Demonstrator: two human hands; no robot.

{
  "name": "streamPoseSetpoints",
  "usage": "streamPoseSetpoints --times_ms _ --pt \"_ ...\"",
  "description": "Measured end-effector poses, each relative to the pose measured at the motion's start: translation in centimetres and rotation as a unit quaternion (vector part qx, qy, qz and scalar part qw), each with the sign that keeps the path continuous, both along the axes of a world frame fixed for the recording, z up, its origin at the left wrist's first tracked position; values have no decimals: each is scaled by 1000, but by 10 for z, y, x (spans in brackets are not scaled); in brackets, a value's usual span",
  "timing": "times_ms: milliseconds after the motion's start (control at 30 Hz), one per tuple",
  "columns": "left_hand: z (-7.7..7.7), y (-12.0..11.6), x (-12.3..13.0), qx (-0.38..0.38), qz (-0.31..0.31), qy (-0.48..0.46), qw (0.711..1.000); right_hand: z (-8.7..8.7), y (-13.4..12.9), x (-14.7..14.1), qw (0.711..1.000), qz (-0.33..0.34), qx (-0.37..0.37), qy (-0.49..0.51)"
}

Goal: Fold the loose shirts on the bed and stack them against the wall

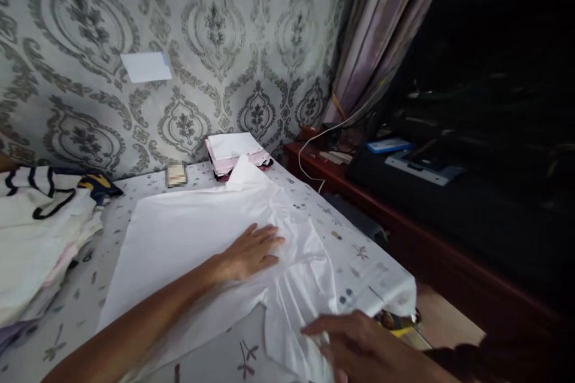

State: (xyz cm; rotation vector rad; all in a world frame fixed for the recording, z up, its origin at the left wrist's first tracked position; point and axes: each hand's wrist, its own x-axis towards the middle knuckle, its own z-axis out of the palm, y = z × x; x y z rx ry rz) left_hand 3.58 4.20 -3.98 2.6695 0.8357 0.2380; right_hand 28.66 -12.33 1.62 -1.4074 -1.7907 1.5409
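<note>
Item: my left hand (252, 253), palm down, fingers moderately spread, gripping nothing; it rested on a thin, plain white cloth garment (179, 233). Item: my right hand (359, 338), blurred, fingers bent, at the garment's gathered near-right part; whether they pinched cloth, I could not tell. The garment lay directly under my left fingers: its smoother panel spread to their left, its wrinkled folds to their right and down toward my right fingers. Underneath was a pale bed sheet (359, 254) printed with small leaves. Beyond the garment's pointed far flap stood a folded stack of white and pink cloth (236, 145). Well left sat a pile of cream and white clothing with black trim (27, 239). Behind rose grey damask-patterned wallpaper (269, 42).
</note>
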Motion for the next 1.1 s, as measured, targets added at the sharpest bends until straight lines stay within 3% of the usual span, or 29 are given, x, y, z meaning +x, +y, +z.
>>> streamPoseSetpoints --times_ms 100,167,200,333,467,600,700,800,900,1033,1100 --pt "-2 26 -23 11 72 11 997 14 72 -22 997 14 53 56" --pt "-1 45 -42 15 123 19 992 15 129 -46 993 -18 44 109" --pt "-1 54 -53 17 145 22 989 14 158 -60 989 -63 41 129" --pt "-1 81 -100 31 213 31 976 4 263 -115 959 -237 -1 155" --pt "-5 93 -154 48 273 38 960 -17 332 -154 956 -262 5 131" --pt "-8 94 -220 83 334 35 938 -46 366 -163 950 -284 79 106" --pt "-8 89 -269 108 377 42 919 -63 378 -151 946 -277 141 87" --pt "-9 86 -300 132 408 67 901 -71 389 -132 938 -288 186 56" --pt "-10 83 -304 153 431 108 883 -74 401 -118 928 -310 206 32" --pt "-7 81 -289 191 468 154 849 -75 404 -113 928 -306 212 28" --pt "-3 81 -283 197 473 152 845 -73 400 -115 930 -300 212 32"
